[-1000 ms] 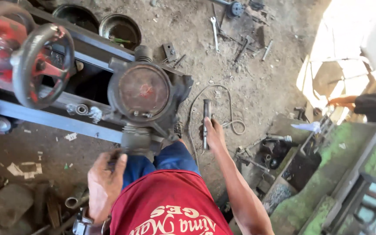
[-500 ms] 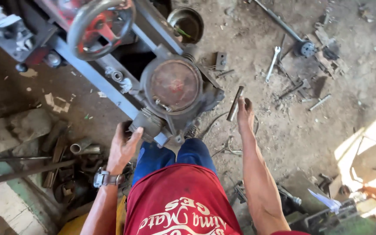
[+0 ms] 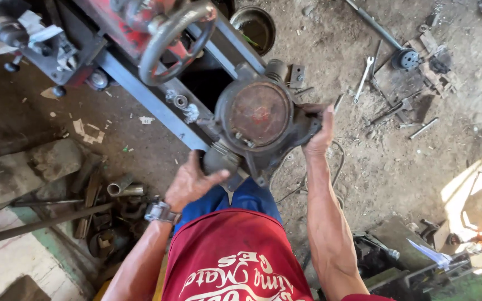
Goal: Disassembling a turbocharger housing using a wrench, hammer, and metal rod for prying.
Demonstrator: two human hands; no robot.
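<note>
Housing: the round grey metal housing [image 3: 258, 120] with a rusty disc face sits between your two hands, just above your knees, tilted against the grey frame rail [image 3: 152, 100]
Left hand: your left hand [image 3: 192, 183] is cupped on the housing's lower left lug, fingers [image 3: 207, 179] curled around it in a grasp; a wristwatch [image 3: 159, 212] sits on that wrist
Right hand: your right hand [image 3: 319, 134] presses the housing's right edge, fingers wrapped over the rim and gripping it
Beyond your right fingers: a spanner [image 3: 364, 78] lies on the dirt floor [image 3: 364, 167], well apart, with loose rods and scrap near it
Beyond your left fingers: a grey handwheel [image 3: 174, 33] on the red machine, above the housing
Below your left fingers: short pipes [image 3: 124, 187] and scrap metal on the floor
</note>
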